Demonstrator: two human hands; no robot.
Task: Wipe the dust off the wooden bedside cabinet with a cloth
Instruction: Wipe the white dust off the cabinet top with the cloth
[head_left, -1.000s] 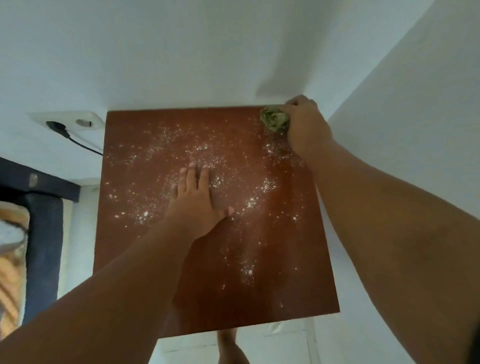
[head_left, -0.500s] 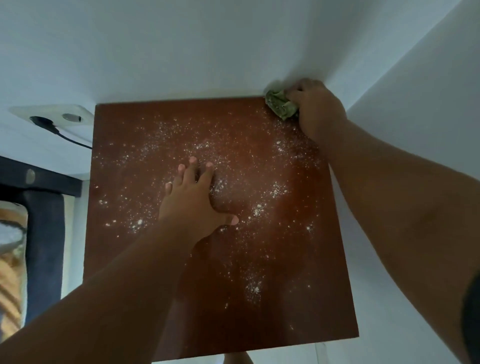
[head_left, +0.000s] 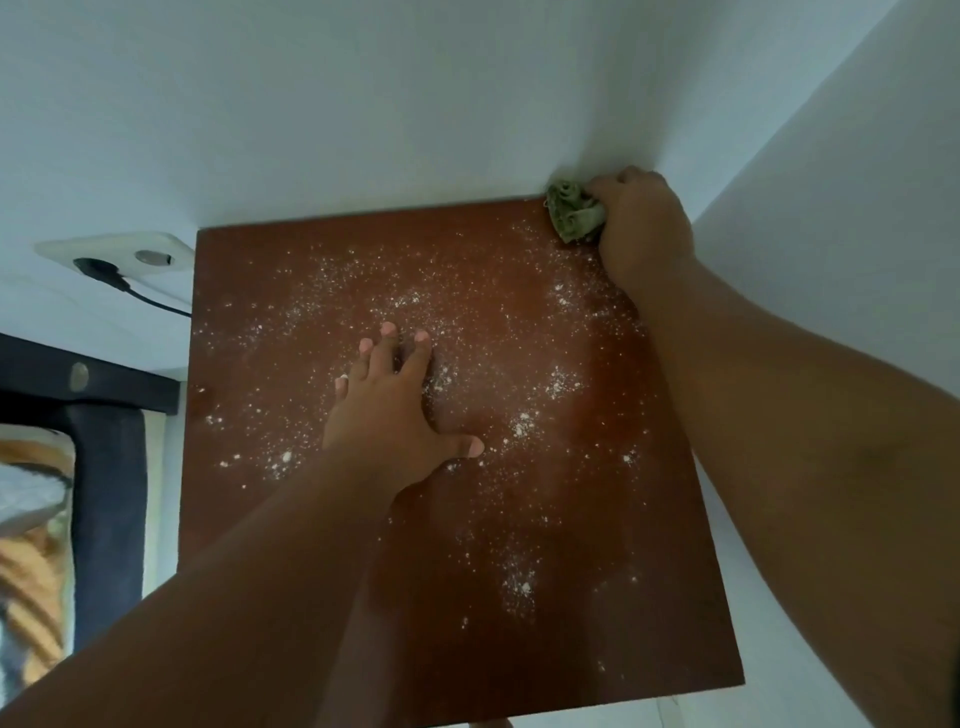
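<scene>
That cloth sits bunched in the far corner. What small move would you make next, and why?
Probably draw the cloth with the right hand along the cabinet top toward the near edge: it sits at the far right corner, and white dust lies unwiped across the wood.

The cabinet top is a square, reddish-brown wooden surface. White dust is scattered over most of it, in denser patches toward the centre. The left hand rests flat near the middle. A crumpled green cloth, gripped by the right hand, sits on the far right corner.
</scene>
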